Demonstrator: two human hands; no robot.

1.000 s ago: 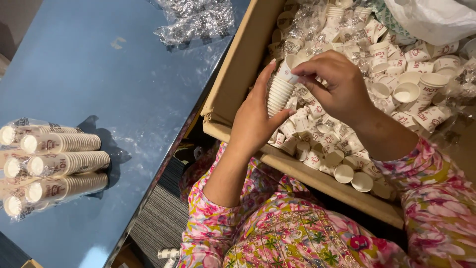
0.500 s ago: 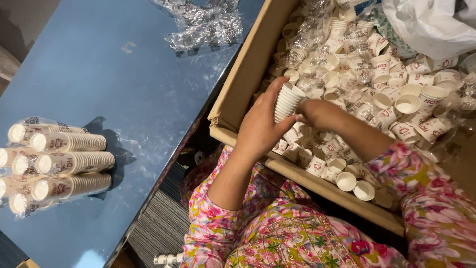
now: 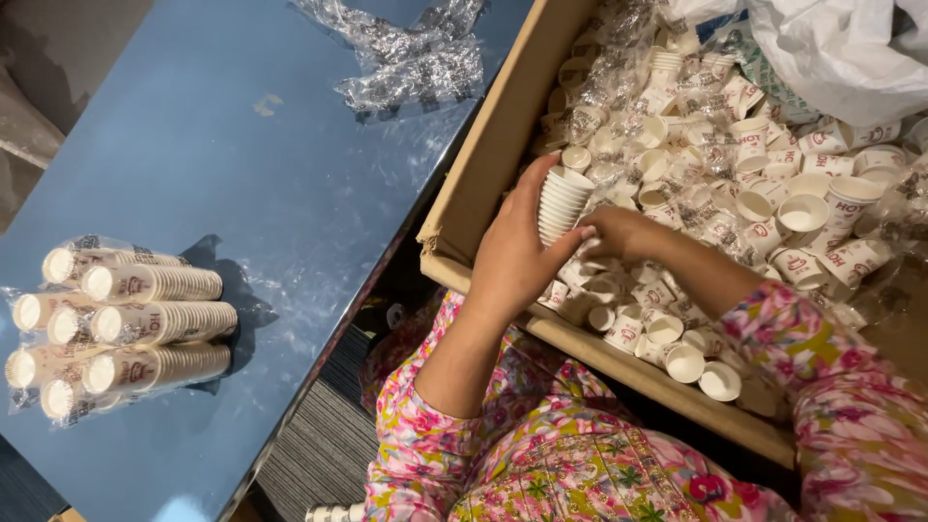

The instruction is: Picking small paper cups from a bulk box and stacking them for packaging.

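My left hand [image 3: 512, 256] grips a short stack of small white paper cups [image 3: 561, 201], held upright over the near left corner of a cardboard box [image 3: 483, 159]. My right hand [image 3: 623, 232] reaches low beside the stack, its fingers down among loose white paper cups [image 3: 764, 193] that fill the box. I cannot tell whether its fingers hold a cup. Both arms wear pink floral sleeves.
A blue table [image 3: 242, 184] lies to the left, with a pile of plastic-wrapped cup sleeves [image 3: 126, 324] at its near left and crumpled clear wrappers [image 3: 411, 58] at the far side. A white plastic bag [image 3: 841, 48] lies over the box's far right corner.
My right hand has dropped from the top of the stack down to the loose cups beside it. The left hand keeps the stack, which sits a little lower in the box.
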